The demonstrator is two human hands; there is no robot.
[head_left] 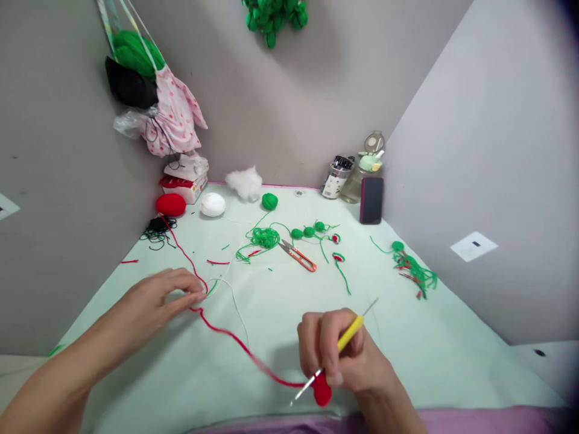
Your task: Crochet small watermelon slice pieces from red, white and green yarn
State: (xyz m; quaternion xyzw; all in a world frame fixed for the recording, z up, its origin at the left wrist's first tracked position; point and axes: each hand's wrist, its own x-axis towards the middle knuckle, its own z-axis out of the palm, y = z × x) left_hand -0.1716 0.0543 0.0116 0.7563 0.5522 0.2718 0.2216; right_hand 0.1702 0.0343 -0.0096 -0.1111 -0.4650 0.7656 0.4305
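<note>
My left hand [174, 295] pinches the red yarn [226, 331] between thumb and fingers at the left of the table. The strand runs back to a red yarn ball [170, 205] and forward to a small red crochet piece [322, 390]. My right hand [337, 346] is closed around a crochet hook [351, 334] with a yellow grip and metal tips at both ends. The red piece hangs below those same fingers, close to the hook's lower end. A thin white thread [235, 295] lies near my left fingertips.
Orange-handled thread snips [298, 256] lie mid-table beside tangled green yarn [266, 238]. Behind are a white yarn ball [212, 205], fluffy stuffing [245, 183] and a green ball [269, 201]. A phone [371, 201] leans near a bottle [355, 181]; yarn scraps [416, 271] lie right.
</note>
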